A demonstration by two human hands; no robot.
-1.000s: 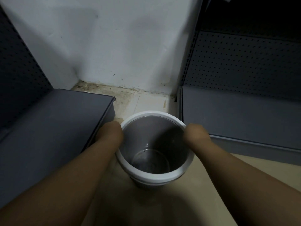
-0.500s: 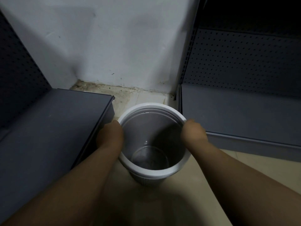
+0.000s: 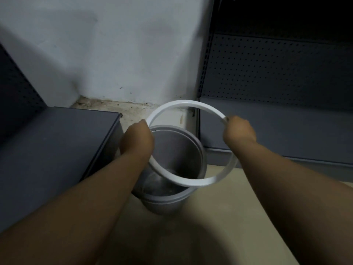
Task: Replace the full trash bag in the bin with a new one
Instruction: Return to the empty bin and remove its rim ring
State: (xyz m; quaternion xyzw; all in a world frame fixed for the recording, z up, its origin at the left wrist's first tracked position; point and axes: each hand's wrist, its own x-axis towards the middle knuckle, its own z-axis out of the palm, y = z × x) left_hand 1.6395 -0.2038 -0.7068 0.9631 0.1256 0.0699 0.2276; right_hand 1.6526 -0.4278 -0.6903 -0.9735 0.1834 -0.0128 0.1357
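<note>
In the corner where the left shelf [image 3: 57,142] and the right shelf [image 3: 277,127] meet the white wall [image 3: 114,54], our grey trash bin [image 3: 172,199] stands on the tan floor [image 3: 219,207]. We hold its white retaining ring [image 3: 191,183] above the bin's mouth, tilted and offset toward the right shelf. Our left hand [image 3: 136,139] grips the ring's left side, fingers curled round it. Our right hand [image 3: 238,129] grips the right side likewise. The bin's rim is bare grey plastic. Something glints at the bottom. We cannot tell whether a clear liner lies inside.
</note>
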